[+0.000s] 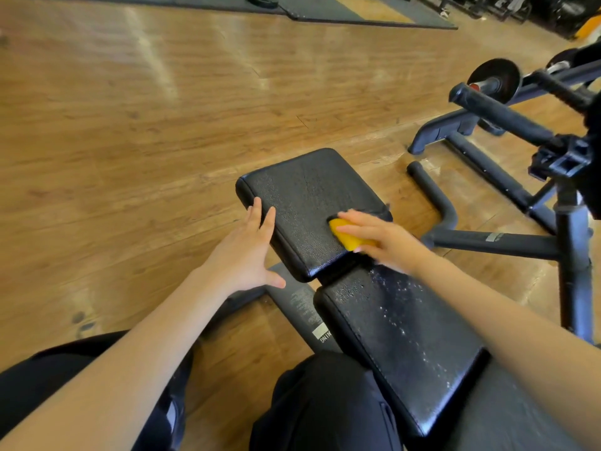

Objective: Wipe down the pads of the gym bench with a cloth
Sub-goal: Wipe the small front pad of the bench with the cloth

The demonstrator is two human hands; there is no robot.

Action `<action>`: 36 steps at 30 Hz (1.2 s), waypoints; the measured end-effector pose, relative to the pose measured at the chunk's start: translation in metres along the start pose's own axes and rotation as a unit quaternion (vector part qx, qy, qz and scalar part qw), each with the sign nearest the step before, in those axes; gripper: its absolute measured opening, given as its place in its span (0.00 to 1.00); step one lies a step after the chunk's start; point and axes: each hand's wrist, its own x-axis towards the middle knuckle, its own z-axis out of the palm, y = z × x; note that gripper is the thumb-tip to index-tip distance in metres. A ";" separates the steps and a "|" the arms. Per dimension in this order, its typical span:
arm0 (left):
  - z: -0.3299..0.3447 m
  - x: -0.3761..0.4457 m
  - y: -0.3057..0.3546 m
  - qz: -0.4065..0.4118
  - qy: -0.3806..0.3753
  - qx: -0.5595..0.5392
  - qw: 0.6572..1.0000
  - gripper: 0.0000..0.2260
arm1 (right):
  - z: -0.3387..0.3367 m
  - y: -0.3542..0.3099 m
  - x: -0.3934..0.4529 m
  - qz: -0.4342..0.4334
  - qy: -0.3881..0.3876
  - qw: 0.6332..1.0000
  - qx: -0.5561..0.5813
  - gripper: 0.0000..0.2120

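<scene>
Pressing a folded yellow cloth [349,238] flat under right-hand fingers [357,222], the person braces the black cushioned pad [305,196] with splayed, empty left-hand fingers [257,211], steadying it.

The left hand [248,252] lay flat with fingers spread and thumb splayed out to the side, its bare forearm stretched forward. The right hand [380,237] pressed palm-down, fingers curled forward over what lay beneath them, forearm angling in from the right.
</scene>
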 end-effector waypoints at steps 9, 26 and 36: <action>0.009 0.009 0.010 -0.026 0.010 0.003 1.000 0.59 | 0.035 -0.053 0.002 -0.066 -0.003 0.998 -0.012 0.23; 0.016 0.002 -0.011 0.017 0.054 -0.044 0.997 0.57 | 0.025 -0.048 0.011 0.094 0.114 0.981 0.124 0.19; 0.019 0.005 -0.011 0.001 0.081 -0.103 0.991 0.61 | 0.050 -0.094 0.002 -0.060 0.036 0.994 -0.081 0.22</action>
